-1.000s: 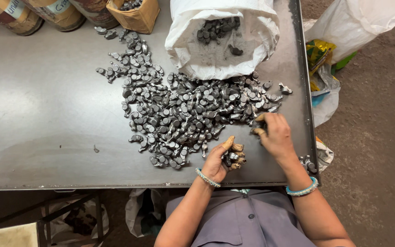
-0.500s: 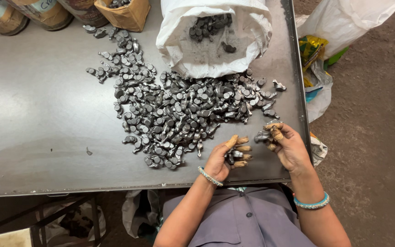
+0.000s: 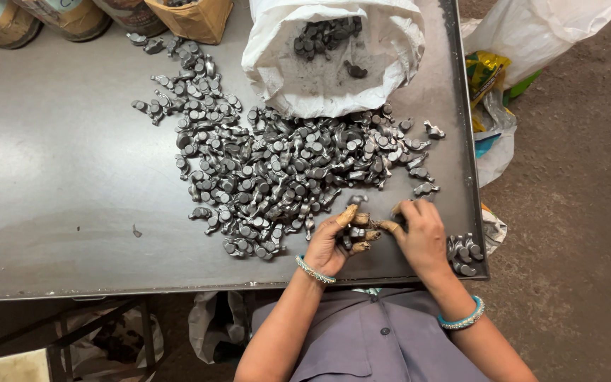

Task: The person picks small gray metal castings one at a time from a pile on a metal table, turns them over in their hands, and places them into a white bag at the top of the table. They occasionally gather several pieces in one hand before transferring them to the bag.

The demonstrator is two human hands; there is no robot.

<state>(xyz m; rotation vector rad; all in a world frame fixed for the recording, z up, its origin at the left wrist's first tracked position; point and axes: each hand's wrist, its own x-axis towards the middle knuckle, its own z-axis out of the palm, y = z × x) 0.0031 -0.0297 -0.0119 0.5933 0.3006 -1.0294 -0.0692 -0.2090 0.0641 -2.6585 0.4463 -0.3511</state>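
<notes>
Metal parts (image 3: 353, 237) | cupped in left hand (image 3: 334, 244) grip | right hand (image 3: 422, 237) fingertips pinching there

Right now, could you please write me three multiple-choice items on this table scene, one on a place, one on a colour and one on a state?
1. Where does the small separate group of parts lie?
A. the table's near right corner
B. the far left corner
C. inside the cardboard box

2. What colour is the sack?
A. white
B. black
C. red

3. What is the left hand doing?
A. lying flat and empty
B. cupping a few parts
C. gripping the sack

Answers: 1 A, the group sits in the corner beside the right hand. 2 A, its rolled rim is white. 3 B, dark parts show between its curled fingers.
</notes>
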